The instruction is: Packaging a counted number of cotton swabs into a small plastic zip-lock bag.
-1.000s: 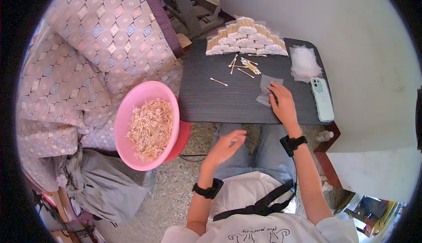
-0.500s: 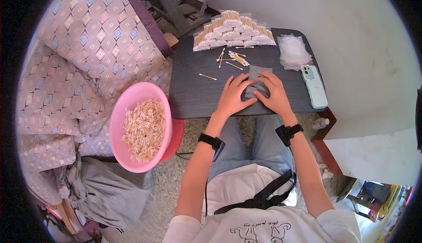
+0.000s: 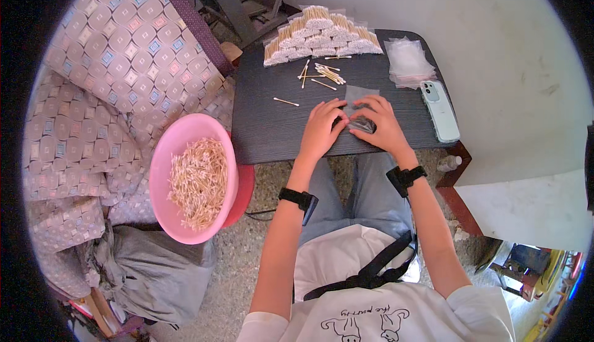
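Observation:
A small clear plastic bag lies on the dark table near its front edge, between my two hands. My left hand is at the bag's left side, fingers curved and fingertips at its edge. From the right, my right hand reaches over the bag with bent fingers, and its fingertips touch the film. The fingertips of both hands come close together over the middle of the bag. Several loose cotton swabs are scattered beyond my hands. At the back, filled bags of cotton swabs are stacked in a pyramid.
A pink basin full of loose cotton swabs stands left of the table on a red stool. Empty clear bags and a pale phone lie at the table's right. A wall rises beyond them.
My left hand's thumb has moved up and inward, closer to the right hand's fingertips. The view has shifted slightly. The bag stays between my hands.

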`<state>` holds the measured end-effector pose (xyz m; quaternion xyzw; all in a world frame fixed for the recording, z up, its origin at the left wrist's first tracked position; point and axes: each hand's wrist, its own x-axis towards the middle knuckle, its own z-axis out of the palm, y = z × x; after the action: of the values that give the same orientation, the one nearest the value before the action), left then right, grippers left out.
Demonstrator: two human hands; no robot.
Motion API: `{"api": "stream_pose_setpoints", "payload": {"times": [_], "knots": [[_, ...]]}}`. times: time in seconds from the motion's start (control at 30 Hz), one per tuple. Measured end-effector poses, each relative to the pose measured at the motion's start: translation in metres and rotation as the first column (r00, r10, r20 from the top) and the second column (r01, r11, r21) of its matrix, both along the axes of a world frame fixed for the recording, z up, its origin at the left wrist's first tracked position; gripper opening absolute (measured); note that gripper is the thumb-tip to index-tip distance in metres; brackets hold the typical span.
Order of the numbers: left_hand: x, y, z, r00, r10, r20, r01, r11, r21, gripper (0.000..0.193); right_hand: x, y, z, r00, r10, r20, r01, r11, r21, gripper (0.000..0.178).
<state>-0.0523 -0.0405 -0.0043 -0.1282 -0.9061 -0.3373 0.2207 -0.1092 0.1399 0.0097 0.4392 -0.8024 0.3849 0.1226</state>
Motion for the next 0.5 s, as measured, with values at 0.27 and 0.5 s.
{"api": "stream_pose_setpoints", "payload": {"times": [0.27, 0.5], "knots": [[0.0009, 0.0007, 0.0010, 1.000, 0.005, -0.006, -0.005, 1.000, 0.014, 0.016, -0.0040, 0.0009, -0.0050, 1.000, -0.014, 0.011, 0.014, 1.000, 0.001, 0.013], [-0.0005, -0.0025, -0.0020, 1.000, -0.005, 0.011, 0.005, 1.000, 0.006, 0.016, -0.0069, -0.0017, -0.0062, 0.999, -0.026, 0.041, 0.028, 0.998, -0.056, 0.013]]}}
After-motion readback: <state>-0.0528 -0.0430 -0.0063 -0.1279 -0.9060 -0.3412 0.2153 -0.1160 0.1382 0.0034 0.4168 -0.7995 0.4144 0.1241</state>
